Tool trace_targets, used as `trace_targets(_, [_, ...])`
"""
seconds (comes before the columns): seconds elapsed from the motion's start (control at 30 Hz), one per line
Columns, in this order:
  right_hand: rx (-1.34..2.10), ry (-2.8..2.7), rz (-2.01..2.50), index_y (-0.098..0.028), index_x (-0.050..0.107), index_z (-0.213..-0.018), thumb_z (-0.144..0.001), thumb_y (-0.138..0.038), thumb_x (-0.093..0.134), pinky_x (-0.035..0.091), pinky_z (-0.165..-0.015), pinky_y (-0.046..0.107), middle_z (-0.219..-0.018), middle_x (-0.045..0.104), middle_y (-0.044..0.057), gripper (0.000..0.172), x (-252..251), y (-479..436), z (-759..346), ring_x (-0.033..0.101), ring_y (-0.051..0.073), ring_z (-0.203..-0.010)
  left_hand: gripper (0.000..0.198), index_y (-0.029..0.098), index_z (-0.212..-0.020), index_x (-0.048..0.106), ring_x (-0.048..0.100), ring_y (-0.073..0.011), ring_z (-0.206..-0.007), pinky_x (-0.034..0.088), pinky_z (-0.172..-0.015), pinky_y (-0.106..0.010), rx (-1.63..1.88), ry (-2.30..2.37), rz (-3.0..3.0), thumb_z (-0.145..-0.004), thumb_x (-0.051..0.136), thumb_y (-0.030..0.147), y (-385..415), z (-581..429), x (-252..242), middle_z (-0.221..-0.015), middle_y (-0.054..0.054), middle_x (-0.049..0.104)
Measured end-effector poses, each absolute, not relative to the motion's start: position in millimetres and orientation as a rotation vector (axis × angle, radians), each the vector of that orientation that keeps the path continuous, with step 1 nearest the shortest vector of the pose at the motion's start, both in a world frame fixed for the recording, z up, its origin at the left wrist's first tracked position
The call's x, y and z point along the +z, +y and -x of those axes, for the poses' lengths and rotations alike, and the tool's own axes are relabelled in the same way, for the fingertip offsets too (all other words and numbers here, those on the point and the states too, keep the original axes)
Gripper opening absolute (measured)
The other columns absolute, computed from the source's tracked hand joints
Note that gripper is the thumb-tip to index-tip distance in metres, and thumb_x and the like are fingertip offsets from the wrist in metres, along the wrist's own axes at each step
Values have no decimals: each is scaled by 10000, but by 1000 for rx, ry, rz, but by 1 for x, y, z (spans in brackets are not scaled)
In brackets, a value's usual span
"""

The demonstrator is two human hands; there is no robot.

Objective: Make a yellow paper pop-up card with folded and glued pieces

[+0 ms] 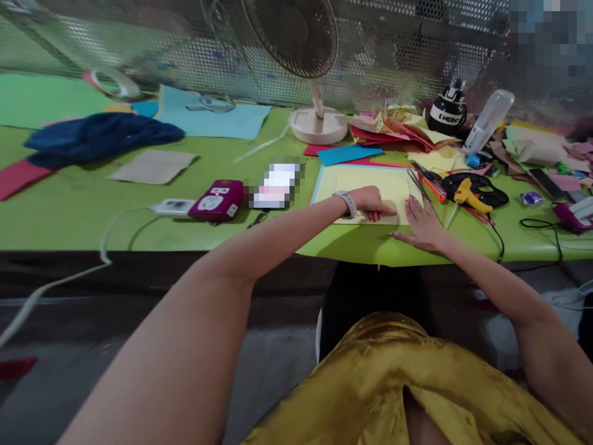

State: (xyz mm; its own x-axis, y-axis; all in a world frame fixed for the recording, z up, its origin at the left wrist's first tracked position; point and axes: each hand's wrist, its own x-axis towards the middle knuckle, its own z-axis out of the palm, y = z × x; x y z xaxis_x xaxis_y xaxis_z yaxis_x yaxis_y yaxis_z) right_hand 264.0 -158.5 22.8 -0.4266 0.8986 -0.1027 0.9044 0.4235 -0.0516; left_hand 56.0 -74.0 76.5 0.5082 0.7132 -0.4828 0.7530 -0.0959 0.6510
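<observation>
Pale yellow paper [324,194] lies at the table's front edge, on top of blue and red sheets. My left hand [368,203], with a light band at the wrist, rests over it from the left. Its index finger stretches to the right along the paper, while the other fingers are curled under; whatever they hold, if anything, is hidden. My right hand [424,225] lies flat with fingers apart, its fingertips on the paper's right side. Just beyond it are dark scissors [419,183] and a red cutter [433,185].
Right of my hands lies a yellow glue gun [472,196] with a cord. A white fan [319,127], paper scraps [403,127] and a black bottle [447,114] stand behind. To the left are a phone [277,185], a purple power socket [217,201] and a dark blue cloth [102,136].
</observation>
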Motion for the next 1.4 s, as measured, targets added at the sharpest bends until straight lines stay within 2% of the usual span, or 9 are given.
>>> trace_targets(0.2, [-186, 2571, -1656, 77, 166, -1684, -949, -892, 123, 1, -1352, 606, -1771, 118, 307, 1217, 25, -159, -263, 58, 377, -1688, 548, 206, -433, 653, 617, -203, -619, 549, -722, -404, -159, 1195, -1829, -659, 842, 667, -60, -45, 62, -561, -97, 644])
trace_targets(0.57, [-204, 2613, -1667, -16, 127, -1720, -936, -904, 221, 35, -1346, 644, -1787, 125, 267, 1188, 21, -154, -266, 74, 393, -1685, 640, 259, -457, 686, 624, -220, -519, 553, -572, -411, -302, 1364, -1963, -666, 676, 864, -48, 86, 46, -581, -120, 701])
trace_targets(0.73, [-226, 2597, -1655, 2, 194, -1704, -962, -866, 208, 32, -1342, 658, -1774, 166, 282, 1142, 28, -154, -267, 118, 406, -1679, 643, 244, -513, 721, 700, -290, -607, 603, -645, -471, -367, 1420, -1999, -672, 675, 866, -48, 115, 61, -618, -157, 723])
trace_targets(0.8, [-283, 2581, -1690, -11, 241, -1697, -989, -830, 196, 37, -1347, 644, -1778, 174, 270, 1084, 34, -150, -265, 119, 396, -1681, 667, 203, -664, 775, 750, -313, -725, 625, -748, -479, -182, 1532, -2069, -764, 615, 843, -54, 110, 69, -733, -167, 777])
trace_targets(0.9, [-342, 2604, -1810, -53, 220, -1714, -992, -827, 251, 14, -1348, 626, -1806, 84, 232, 1059, 42, -132, -257, 36, 383, -1690, 670, 128, -1143, 777, 744, -348, -1125, 561, -1024, -496, 218, 1666, -2310, -983, 436, 682, -72, 79, 69, -1191, -199, 797])
trace_targets(1.0, [-435, 2657, -1855, -118, 109, -1743, -924, -892, 379, -3, -1336, 651, -1818, 1, 207, 1159, 43, -105, -242, -45, 395, -1687, 676, 122, -1567, 515, 484, -315, -1533, 381, -1260, -455, 319, 1423, -2588, -1057, 392, 549, -95, 36, 49, -1645, -189, 519])
trace_targets(1.07, [-522, 2622, -1839, -141, 34, -1748, -866, -909, 475, -4, -1328, 672, -1819, -33, 202, 1250, 39, -89, -230, -84, 413, -1680, 672, 131, -1662, 378, 276, -316, -1650, 259, -1321, -505, 162, 1325, -2664, -1089, 345, 480, -105, 14, 33, -1763, -180, 321])
trace_targets(1.13, [-593, 2543, -1821, -143, -9, -1746, -825, -883, 571, -2, -1329, 670, -1814, -67, 210, 1316, 34, -78, -222, -116, 420, -1672, 691, 118, -1702, 291, 194, -334, -1673, 186, -1334, -561, 86, 1304, -2668, -1106, 293, 468, -110, 4, 20, -1784, -189, 250])
trace_targets(1.4, [-707, 2426, -1761, -139, -17, -1746, -853, -773, 646, -3, -1343, 606, -1802, -103, 216, 1279, 29, -79, -233, -146, 372, -1665, 672, 210, -1723, 278, 207, -301, -1673, 148, -1338, -570, 146, 1262, -2696, -1105, 269, 475, -107, 13, 4, -1786, -140, 254])
